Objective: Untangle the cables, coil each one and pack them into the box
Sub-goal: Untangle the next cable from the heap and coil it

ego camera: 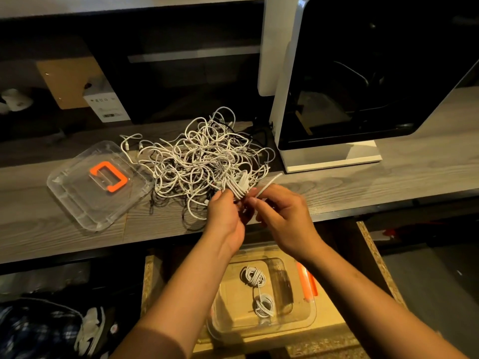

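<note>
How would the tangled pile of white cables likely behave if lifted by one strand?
Probably floppy: the tangled pile lies in loose, drooping loops on the desk. It would likely rise as one clump, since strands cross everywhere. Probably light: strands are thin, and the left hand holds a half-wound coil while the right hand pinches its free end.

White cables: tangled heap on tabletop. Part-wound coil at heap's near edge, gripped by left hand; right hand pinches its free end. Clear box below, open, holds two coiled cables.
</note>
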The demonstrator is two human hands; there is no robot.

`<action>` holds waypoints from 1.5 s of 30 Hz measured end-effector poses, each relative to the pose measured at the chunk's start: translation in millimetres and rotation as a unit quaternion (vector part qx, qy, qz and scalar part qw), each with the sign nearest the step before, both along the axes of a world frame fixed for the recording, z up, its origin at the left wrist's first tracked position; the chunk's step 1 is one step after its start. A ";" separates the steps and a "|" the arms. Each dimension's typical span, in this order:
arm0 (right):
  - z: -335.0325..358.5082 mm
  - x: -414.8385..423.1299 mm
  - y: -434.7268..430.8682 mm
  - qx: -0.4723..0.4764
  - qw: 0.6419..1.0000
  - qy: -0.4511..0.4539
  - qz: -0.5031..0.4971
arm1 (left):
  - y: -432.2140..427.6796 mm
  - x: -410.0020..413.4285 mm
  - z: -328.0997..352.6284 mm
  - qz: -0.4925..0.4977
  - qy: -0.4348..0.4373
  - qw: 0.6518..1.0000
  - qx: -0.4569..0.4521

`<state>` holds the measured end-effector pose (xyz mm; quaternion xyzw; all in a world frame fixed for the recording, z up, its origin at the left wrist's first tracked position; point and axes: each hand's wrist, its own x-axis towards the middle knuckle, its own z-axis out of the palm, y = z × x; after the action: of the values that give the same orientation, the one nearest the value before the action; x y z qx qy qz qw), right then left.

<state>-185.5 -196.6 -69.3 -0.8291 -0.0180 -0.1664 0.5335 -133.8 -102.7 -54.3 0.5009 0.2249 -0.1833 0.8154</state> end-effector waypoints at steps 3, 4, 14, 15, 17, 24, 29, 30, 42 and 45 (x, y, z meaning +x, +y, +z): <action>0.7 0.4 1.6 0.036 0.999 0.003 0.016 | -2.7 0.1 -4.7 0.027 -0.046 0.996 0.064; 2.6 0.0 2.9 0.057 0.998 0.005 0.019 | -2.6 -1.5 -7.0 0.025 -0.089 0.988 0.120; 36.6 1.1 7.2 0.053 0.994 0.078 0.049 | 9.5 -20.1 -12.7 -0.026 -0.409 0.875 0.259; 40.2 2.0 6.4 0.038 0.993 0.099 0.054 | 9.8 -20.2 -12.0 -0.031 -0.417 0.870 0.260; 47.9 2.0 5.6 0.017 0.988 0.138 0.066 | 11.7 -18.7 -13.7 -0.036 -0.432 0.862 0.265; 70.5 -0.1 -4.3 0.109 0.945 0.295 0.088 | 18.1 -24.2 -18.3 -0.078 -0.480 0.824 0.290; 71.1 -2.4 -10.8 0.292 0.868 0.390 0.099 | 25.3 -22.6 -19.7 -0.113 -0.539 0.771 0.320; 69.5 -3.7 -11.2 0.329 0.852 0.396 0.096 | 26.5 -21.2 -20.2 -0.113 -0.541 0.768 0.323; 48.9 -9.2 4.8 -0.138 0.986 0.091 -0.028 | 24.9 -20.8 -26.0 -0.100 -0.443 0.833 0.317; 49.6 -7.7 1.9 -0.100 0.989 0.104 -0.014 | 25.2 -21.3 -24.5 -0.118 -0.443 0.832 0.312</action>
<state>-193.2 -194.7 -19.8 -0.8911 0.0328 -0.0838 0.4447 -155.1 -77.5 -78.8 0.7788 -0.1762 0.0433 0.6005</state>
